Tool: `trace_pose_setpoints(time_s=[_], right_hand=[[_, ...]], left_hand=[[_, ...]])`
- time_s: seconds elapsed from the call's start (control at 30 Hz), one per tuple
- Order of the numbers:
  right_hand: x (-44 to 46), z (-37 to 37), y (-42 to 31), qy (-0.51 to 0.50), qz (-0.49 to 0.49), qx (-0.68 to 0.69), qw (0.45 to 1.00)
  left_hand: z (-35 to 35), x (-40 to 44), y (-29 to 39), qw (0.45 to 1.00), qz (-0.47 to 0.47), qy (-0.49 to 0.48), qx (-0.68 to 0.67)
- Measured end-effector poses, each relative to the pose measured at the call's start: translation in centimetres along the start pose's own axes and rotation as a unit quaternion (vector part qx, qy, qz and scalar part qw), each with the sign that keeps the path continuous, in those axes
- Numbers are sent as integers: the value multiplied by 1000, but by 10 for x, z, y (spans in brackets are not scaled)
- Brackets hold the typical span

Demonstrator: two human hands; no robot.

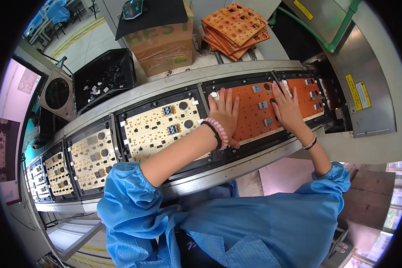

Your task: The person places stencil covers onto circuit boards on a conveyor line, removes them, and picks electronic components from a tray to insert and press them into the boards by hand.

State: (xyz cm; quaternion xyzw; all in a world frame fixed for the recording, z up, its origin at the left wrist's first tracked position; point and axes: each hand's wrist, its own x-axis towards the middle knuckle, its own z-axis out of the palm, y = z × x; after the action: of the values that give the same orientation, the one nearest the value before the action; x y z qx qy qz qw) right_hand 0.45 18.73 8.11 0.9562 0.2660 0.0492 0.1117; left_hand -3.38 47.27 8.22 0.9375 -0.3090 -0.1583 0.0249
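My left hand (223,113), with a pink coiled band and a dark band at the wrist, lies flat over the left edge of an orange board (250,123). Its fingers are spread, near a white connector (215,95) at the board's upper left corner. My right hand (288,109) rests over the right part of the orange boards, fingers stretched out, the thumb beside a black round part. Small display modules (263,105) stand on the orange board between my hands. The boards sit in a black carrier frame (201,100). What lies under my palms is hidden.
Cream boards (143,129) in black frames line the conveyor rail (174,78) to the left. Behind it stand a black bin (105,67) of small parts, a cardboard box (161,51) and stacked orange panels (236,27). A metal machine housing (366,85) is at the right.
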Motion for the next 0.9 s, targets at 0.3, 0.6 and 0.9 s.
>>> trace_pose_setpoints(time_s=[0.3, 0.6, 0.9], right_hand=[[87, 3, 47, 90, 19, 83, 992], [89, -79, -18, -118, -50, 304, 944], [60, -54, -83, 27, -210, 156, 965]], left_hand=[[-6, 3, 3, 999, -16, -42, 17], [-3, 1, 1, 999, -21, -26, -35], [20, -63, -30, 985, 42, 122, -115]])
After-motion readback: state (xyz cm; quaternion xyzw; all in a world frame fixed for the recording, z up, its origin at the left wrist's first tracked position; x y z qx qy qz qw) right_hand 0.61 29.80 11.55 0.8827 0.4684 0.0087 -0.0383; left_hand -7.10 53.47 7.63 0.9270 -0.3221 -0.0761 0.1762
